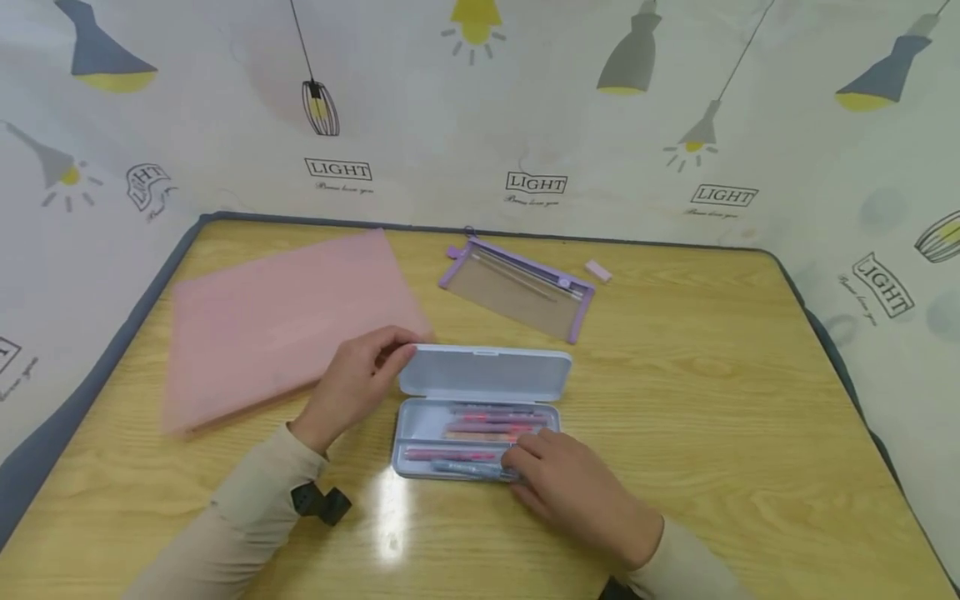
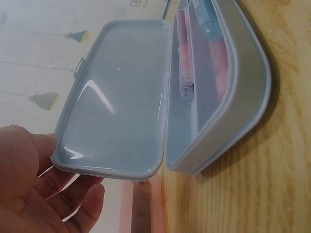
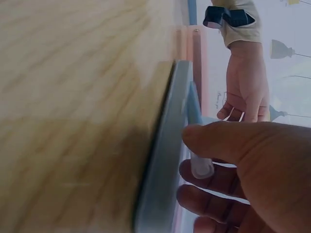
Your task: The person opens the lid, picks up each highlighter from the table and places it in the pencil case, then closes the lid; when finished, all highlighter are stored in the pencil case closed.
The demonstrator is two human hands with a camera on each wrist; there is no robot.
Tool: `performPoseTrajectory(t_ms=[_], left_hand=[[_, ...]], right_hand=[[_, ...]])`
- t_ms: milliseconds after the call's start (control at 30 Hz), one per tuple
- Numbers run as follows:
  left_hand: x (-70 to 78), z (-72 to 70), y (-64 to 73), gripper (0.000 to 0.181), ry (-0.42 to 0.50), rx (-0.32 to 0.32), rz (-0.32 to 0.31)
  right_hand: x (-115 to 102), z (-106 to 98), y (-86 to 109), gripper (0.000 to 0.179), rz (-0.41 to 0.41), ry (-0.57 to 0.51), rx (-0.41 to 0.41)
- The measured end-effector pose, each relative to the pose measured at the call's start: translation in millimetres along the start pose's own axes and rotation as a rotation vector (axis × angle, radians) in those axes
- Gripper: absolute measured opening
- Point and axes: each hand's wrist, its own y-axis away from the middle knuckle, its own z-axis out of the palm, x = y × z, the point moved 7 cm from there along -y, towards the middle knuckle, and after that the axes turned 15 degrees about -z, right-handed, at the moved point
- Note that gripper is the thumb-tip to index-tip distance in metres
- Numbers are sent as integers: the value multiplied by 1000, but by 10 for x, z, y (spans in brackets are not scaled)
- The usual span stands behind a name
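Note:
A pale blue pencil case (image 1: 399, 433) lies open on the table, its lid (image 1: 483, 373) tilted up at the back. My left hand (image 1: 352, 383) pinches the lid's left corner, thumb on its edge and fingers behind, as the left wrist view shows. My right hand (image 1: 573, 492) is at the case's front right corner. Between its thumb and forefinger it holds a blue pen (image 3: 196, 109), whose other end lies over the front compartment. A pink pen (image 1: 450, 455) lies in that compartment, and several pink and purple pens (image 1: 495, 425) fill the back one.
A pink folder (image 1: 292, 321) lies to the left, its corner close to the lid. Behind the case is a mesh zip pouch (image 1: 517, 287) with purple edging and thin sticks inside. A small pale pink eraser (image 1: 598, 271) sits right of it. A printed curtain stands behind the table.

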Motion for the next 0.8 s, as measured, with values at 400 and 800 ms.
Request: performPoseTrajectory(t_ms=[400, 800], left_hand=[[8, 10, 15, 23, -7, 2, 14], [8, 9, 38, 23, -17, -3, 24]], right_hand=[[-45, 78, -279, 7, -64, -21, 98], [85, -314, -168, 11, -45, -11, 285]])
